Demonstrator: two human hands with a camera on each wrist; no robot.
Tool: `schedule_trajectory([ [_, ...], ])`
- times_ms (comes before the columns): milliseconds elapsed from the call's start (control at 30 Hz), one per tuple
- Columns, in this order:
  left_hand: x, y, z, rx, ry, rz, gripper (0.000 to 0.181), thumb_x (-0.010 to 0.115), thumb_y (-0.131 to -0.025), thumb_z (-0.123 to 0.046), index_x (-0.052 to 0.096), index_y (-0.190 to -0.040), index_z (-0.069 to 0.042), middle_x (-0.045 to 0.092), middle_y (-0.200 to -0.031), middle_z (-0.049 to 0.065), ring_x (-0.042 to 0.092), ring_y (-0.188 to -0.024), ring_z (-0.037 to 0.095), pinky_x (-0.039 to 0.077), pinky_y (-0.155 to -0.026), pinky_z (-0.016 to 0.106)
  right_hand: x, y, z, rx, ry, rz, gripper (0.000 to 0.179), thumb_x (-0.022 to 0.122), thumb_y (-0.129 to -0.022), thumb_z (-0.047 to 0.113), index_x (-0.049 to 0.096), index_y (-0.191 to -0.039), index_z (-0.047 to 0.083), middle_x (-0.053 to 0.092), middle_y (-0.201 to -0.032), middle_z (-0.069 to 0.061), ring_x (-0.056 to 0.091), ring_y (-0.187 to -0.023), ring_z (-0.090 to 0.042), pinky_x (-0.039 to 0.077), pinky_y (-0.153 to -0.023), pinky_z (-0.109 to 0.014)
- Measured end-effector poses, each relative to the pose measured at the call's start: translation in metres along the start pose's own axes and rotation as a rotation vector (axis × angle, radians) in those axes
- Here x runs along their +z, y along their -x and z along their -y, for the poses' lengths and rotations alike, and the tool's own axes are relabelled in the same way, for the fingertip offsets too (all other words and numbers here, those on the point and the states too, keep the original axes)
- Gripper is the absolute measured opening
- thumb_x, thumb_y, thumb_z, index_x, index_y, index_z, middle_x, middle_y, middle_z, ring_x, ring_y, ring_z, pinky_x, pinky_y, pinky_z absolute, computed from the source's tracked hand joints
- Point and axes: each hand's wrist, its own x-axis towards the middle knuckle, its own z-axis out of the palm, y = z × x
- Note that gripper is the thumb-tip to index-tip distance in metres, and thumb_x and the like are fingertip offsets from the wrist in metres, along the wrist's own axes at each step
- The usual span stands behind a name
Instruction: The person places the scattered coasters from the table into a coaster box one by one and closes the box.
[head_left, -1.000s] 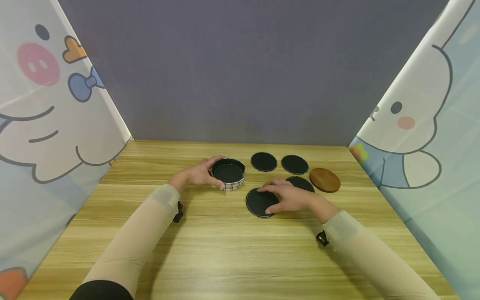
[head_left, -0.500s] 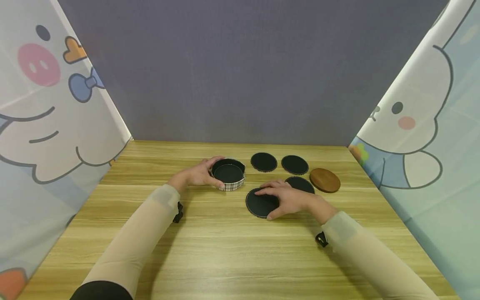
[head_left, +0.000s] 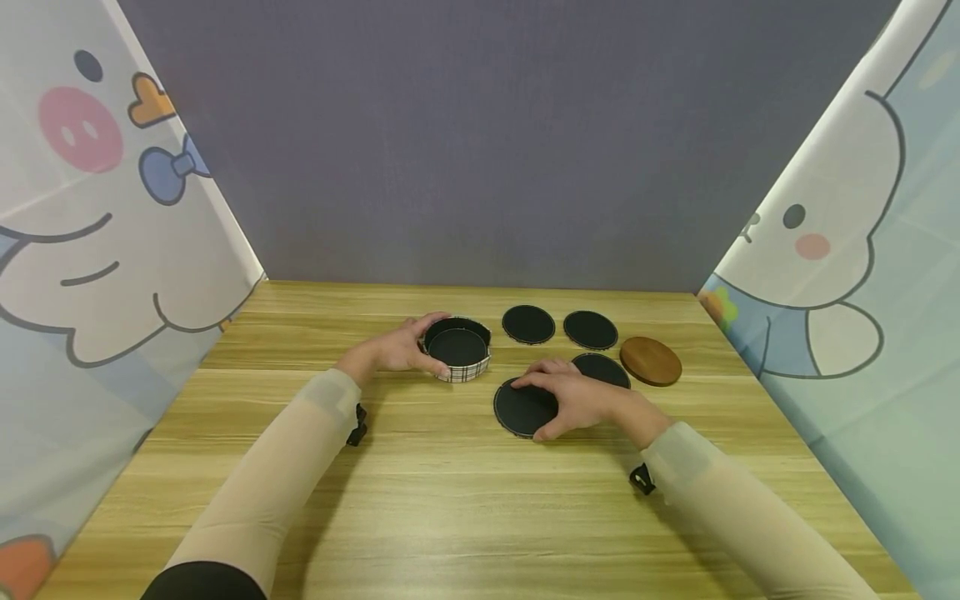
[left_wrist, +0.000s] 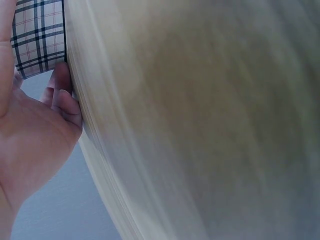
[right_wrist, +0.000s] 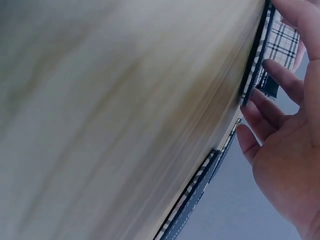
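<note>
My left hand (head_left: pixel 401 348) holds a round, low coaster holder (head_left: pixel 468 371), thumb in front and fingers behind its left side. Its wall is pale plaid outside and black inside. In the left wrist view the plaid wall (left_wrist: pixel 41 37) shows beyond the fingers. To the right of the holder, my right hand (head_left: pixel 573 396) spans a round black coaster (head_left: pixel 520 410), with thumb and fingers at its edges. That coaster lies flat on or very close to the table. Seen from the right wrist, fingertips touch the rim of the coaster (right_wrist: pixel 256 50), which has a plaid edge.
Two black coasters, a left one (head_left: pixel 528 324) and a right one (head_left: pixel 590 330), lie at the back. A third coaster (head_left: pixel 606 367) is partly behind my right hand. Right of it sits a brown wooden disc (head_left: pixel 650 361). A grey panel (head_left: pixel 480 150) closes the table's back.
My right thumb has moved toward the near edge of the coaster, and the fingers have settled around it. The coaster has shifted very slightly right. My left hand and the holder look unmoved.
</note>
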Motion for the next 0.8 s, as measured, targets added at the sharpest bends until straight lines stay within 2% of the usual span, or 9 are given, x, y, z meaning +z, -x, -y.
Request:
schedule_trajectory([
  [267, 0.0002, 0.0003, -0.0003, -0.003, -0.002, -0.001, 0.125, 0.098, -0.082, -0.049, 0.018, -0.177, -0.033, 0.021, -0.172, 0.027, 0.040, -0.150, 0.051, 0.031, -0.125, 0.073, -0.0010, 0.0014, -0.0017, 0.005, -0.013, -0.093, 0.085, 0.092, -0.082, 0.048, 0.058, -0.158, 0.032, 0.047, -0.161, -0.009, 0.041, -0.148, -0.039, 0.040, -0.116, -0.063],
  [667, 0.0005, -0.0002, -0.0001, -0.002, -0.002, -0.003, 0.125, 0.098, -0.081, -0.050, 0.019, -0.177, -0.034, 0.021, -0.172, 0.026, 0.038, -0.153, 0.050, 0.031, -0.125, 0.073, -0.0030, -0.0032, -0.0065, 0.007, -0.069, -0.224, 0.085, 0.092, -0.080, 0.048, 0.059, -0.157, 0.032, 0.046, -0.161, -0.008, 0.039, -0.149, -0.038, 0.035, -0.118, -0.066],
  [800, 0.0007, -0.0005, -0.0002, -0.002, -0.003, -0.003, 0.125, 0.098, -0.081, -0.051, 0.019, -0.176, -0.034, 0.021, -0.172, 0.026, 0.038, -0.152, 0.050, 0.031, -0.125, 0.073, -0.0048, -0.0056, -0.0068, -0.004, -0.083, -0.251, 0.084, 0.092, -0.082, 0.046, 0.059, -0.157, 0.029, 0.046, -0.157, -0.007, 0.035, -0.152, -0.040, 0.023, -0.126, -0.072],
])
